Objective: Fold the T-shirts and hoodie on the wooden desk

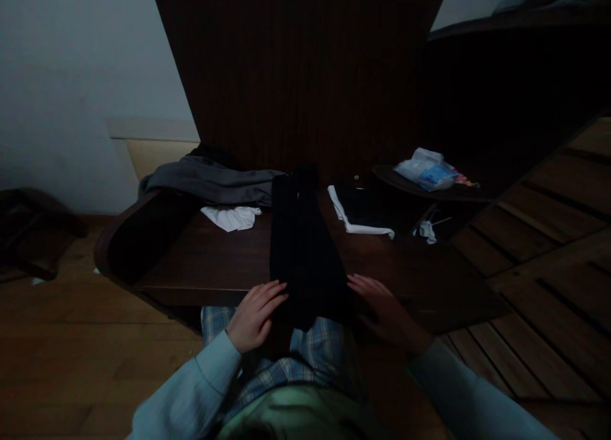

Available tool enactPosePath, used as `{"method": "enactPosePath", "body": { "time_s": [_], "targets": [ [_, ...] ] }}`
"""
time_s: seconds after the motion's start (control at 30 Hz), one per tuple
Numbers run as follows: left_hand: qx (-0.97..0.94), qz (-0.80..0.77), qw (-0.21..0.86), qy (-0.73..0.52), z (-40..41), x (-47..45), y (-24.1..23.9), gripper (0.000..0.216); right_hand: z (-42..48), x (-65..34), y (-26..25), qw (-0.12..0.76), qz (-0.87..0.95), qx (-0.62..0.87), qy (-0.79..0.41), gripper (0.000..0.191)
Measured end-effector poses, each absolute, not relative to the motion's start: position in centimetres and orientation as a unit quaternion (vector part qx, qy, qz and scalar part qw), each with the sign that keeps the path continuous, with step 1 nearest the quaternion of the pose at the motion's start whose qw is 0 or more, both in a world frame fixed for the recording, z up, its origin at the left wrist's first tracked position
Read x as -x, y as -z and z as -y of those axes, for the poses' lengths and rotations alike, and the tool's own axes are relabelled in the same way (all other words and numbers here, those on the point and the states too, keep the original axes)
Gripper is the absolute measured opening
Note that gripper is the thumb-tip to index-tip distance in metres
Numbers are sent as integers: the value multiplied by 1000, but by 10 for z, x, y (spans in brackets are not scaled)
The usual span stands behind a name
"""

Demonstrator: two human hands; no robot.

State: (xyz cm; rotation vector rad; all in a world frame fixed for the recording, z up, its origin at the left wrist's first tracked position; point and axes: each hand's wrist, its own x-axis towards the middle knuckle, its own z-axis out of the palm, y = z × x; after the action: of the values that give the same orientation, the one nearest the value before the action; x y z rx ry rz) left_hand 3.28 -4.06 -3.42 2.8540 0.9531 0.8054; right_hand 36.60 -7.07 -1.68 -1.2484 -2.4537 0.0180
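Note:
A long black garment lies lengthwise across the dark wooden bench, its near end hanging over the front edge by my knees; its exact kind is hard to make out in the dim light. My left hand rests on its left edge, fingers stretched out and flat. On the opposite edge, my right hand touches the cloth with its fingertips, fingers extended. Right of the garment sits a folded black and white cloth. To its left are a crumpled white cloth and a grey garment.
The dark bench has a curved left arm. A small shelf at right bears a plastic packet, with a crumpled white scrap below it. A slatted wooden surface lies at right, and a dark stool-like object at left.

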Motion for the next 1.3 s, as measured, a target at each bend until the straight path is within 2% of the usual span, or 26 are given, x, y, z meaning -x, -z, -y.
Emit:
{"method": "enactPosePath", "body": {
  "time_s": [0.13, 0.3, 0.43, 0.53, 0.67, 0.77, 0.9, 1.0, 1.1, 1.3],
  "targets": [
    [-932, -305, -83, -178, 37, -29, 43, 59, 65, -361, 37, 162, 868, 452, 127, 48],
    [-907, -297, -152, -258, 26, -34, 59, 43, 59, -346, 45, 185, 859, 433, 199, 42],
    [-905, -275, -142, -292, 24, -34, 61, 42, 60, -348, 47, 238, 865, 397, 194, 42],
    [-926, -265, -76, -259, 30, -31, 55, 43, 64, -356, 44, 262, 892, 348, 123, 46],
    [-921, -253, 80, -285, 44, -29, 35, 38, 69, -357, 24, 290, 898, 328, -45, 42],
    [-873, -282, 236, -322, 40, -35, 8, 33, 57, -349, 2, 326, 847, 363, -211, 28],
    [-729, -412, 416, -354, 1, -53, -22, 32, 11, -335, -15, 399, 691, 464, -385, 19],
    [-566, -475, 523, -425, -37, -64, -24, 37, -25, -328, -13, 466, 591, 519, -405, 16],
    [-456, -535, 551, -450, -61, -68, -15, 41, -45, -327, -5, 462, 542, 586, -386, 19],
    [-464, -525, 547, -458, -71, -68, -2, 56, -53, -328, 5, 473, 543, 623, -306, 46]
  ]
}}
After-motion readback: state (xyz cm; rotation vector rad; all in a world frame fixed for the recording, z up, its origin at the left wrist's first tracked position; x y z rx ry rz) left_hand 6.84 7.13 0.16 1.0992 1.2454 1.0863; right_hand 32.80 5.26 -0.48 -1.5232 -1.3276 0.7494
